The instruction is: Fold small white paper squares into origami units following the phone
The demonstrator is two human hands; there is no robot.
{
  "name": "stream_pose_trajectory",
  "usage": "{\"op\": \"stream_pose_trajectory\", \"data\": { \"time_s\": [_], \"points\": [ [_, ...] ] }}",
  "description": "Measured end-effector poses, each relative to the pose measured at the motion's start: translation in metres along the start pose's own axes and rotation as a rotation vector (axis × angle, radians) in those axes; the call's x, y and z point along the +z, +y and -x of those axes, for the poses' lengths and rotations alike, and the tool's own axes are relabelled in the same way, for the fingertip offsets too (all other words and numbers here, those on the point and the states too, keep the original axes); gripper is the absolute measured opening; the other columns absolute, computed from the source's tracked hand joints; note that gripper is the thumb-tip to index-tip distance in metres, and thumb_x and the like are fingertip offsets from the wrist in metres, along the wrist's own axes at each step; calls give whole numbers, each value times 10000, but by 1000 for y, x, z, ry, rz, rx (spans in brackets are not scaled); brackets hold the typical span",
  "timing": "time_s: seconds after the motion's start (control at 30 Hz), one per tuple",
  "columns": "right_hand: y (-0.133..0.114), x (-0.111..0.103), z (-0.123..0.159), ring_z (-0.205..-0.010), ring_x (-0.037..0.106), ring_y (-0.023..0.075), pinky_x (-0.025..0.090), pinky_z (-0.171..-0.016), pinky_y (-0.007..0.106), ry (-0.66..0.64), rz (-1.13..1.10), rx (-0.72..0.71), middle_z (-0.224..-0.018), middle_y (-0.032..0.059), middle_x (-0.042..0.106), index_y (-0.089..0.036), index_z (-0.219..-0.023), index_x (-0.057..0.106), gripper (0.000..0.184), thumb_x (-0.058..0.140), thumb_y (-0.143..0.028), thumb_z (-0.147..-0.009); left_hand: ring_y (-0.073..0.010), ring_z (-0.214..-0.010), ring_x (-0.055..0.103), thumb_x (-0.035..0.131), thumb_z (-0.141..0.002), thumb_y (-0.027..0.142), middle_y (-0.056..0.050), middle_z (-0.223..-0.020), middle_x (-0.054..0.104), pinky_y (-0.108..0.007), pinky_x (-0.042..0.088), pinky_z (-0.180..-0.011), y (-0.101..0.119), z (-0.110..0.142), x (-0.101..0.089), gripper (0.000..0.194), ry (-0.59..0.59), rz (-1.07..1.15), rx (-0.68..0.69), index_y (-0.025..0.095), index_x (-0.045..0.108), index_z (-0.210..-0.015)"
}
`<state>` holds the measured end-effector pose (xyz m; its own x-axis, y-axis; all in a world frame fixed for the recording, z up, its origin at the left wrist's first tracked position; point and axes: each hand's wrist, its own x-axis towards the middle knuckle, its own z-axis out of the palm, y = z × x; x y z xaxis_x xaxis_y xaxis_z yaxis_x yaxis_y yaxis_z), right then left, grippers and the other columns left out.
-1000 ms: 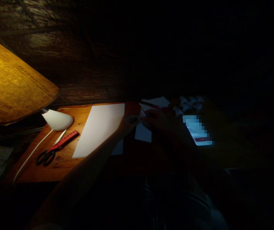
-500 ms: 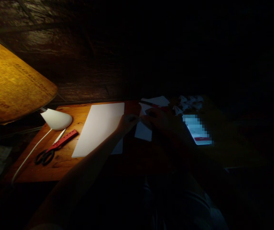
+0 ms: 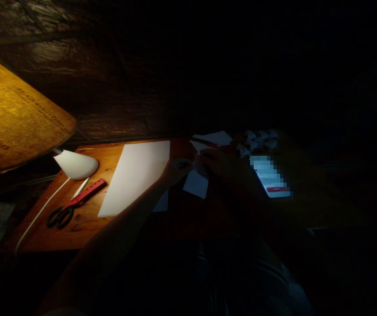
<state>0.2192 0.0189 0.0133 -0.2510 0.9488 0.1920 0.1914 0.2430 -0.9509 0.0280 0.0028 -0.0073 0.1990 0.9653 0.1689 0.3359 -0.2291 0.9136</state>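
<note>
In the dim middle of the table, a small white piece of paper (image 3: 196,183) is pinched between my two hands. My left hand (image 3: 175,169) closes its fingers at the paper's upper left edge. From the other side, my right hand (image 3: 217,162) grips the top of it, its fingers bent and deep in shadow. The paper's lower part hangs out below the fingers, slightly turned; its upper part is hidden by them. Just behind the hands lie more white paper pieces (image 3: 219,138) with a dark, red-ended tool (image 3: 204,141) across them.
A stack of white sheets (image 3: 138,171) lies left of my hands. Further left are scissors (image 3: 76,204) in a red cover, a white stick (image 3: 80,188) and a lamp (image 3: 76,164) with its cord. On the right, a lit phone (image 3: 269,175) lies before several crumpled or folded papers (image 3: 260,141).
The pointed upper part of the paper that stood up between my hands no longer shows. Its lower part has turned slightly and shifted toward me; both hands stay close together.
</note>
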Motion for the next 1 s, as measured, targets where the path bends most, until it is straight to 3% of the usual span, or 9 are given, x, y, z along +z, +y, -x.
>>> {"op": "stream_pose_trajectory", "data": {
  "time_s": [0.27, 0.53, 0.83, 1.0],
  "points": [
    [7, -2, -3, -780, 610, 203, 471, -667, 297, 46, -1, 3, -755, 32, 685, -215, -655, 652, 233, 655, -408, -784, -147, -672, 635, 690, -771, 319, -31, -736, 737, -248, 477, -622, 3, 1, 0, 172, -9, -26, 0, 165, 764, -789],
    [7, -2, -4, -725, 582, 186, 456, -657, 298, 85, 22, -14, -733, 24, 661, -215, -657, 647, 207, 667, -373, -789, -134, -640, 608, 706, -757, 316, -31, -710, 718, -240, 449, -594, 9, 2, -1, 166, -16, -23, -13, 155, 743, -744],
    [4, -2, -1, -693, 544, 171, 412, -632, 288, 41, 61, -12, -686, 15, 622, -209, -659, 635, 286, 677, -440, -824, -120, -623, 571, 698, -742, 295, -10, -676, 662, -240, 429, -598, 10, 3, -2, 143, -48, 22, -13, 155, 689, -714],
    [4, -3, -1, -661, 507, 143, 381, -611, 276, -14, 24, -34, -698, 3, 602, -197, -679, 628, 307, 652, -464, -830, -108, -589, 523, 691, -767, 392, 2, -623, 612, -229, 377, -553, 15, 3, -2, 263, -50, -18, -5, 150, 664, -667]
  ]
}}
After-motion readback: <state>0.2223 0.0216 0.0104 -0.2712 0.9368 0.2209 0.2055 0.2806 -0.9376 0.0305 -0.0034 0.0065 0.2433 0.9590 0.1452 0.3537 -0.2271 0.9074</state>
